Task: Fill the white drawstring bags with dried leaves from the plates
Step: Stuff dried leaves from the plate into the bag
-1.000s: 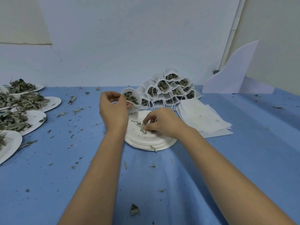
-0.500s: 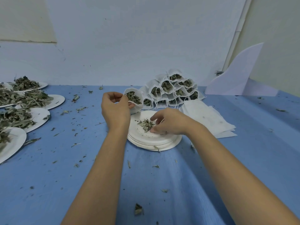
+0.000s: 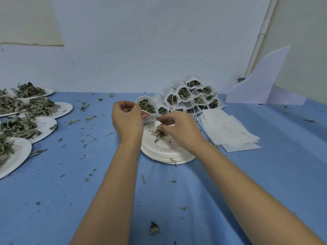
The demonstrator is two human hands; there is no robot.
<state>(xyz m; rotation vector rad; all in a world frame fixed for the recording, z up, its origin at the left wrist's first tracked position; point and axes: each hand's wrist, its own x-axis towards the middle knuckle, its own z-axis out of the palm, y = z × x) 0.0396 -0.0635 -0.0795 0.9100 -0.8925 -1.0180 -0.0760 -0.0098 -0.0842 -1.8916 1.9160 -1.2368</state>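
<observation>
Four plates point(image 3: 44, 126) at my left were heaped with leaves. My left hand point(image 3: 126, 119) pinched a nearly full bag point(image 3: 147, 107) open; my right hand point(image 3: 178, 131) pinched scraps point(image 3: 158, 134) above the emptied stack point(image 3: 168, 154). Filled bags point(image 3: 191, 96) sat piled behind, flat bags point(image 3: 228, 129) unfilled.

Under your right fingers point(image 3: 161, 129): stacked round white paper plates point(image 3: 166, 152), matt. At your left fingertips point(image 3: 137, 107): white gauzy cloth drawstring bag point(image 3: 146, 103) of brittle, dull grey-green dried leaves point(image 3: 147, 107). Beneath: smooth matt blue tablecloth point(image 3: 88, 183).
</observation>
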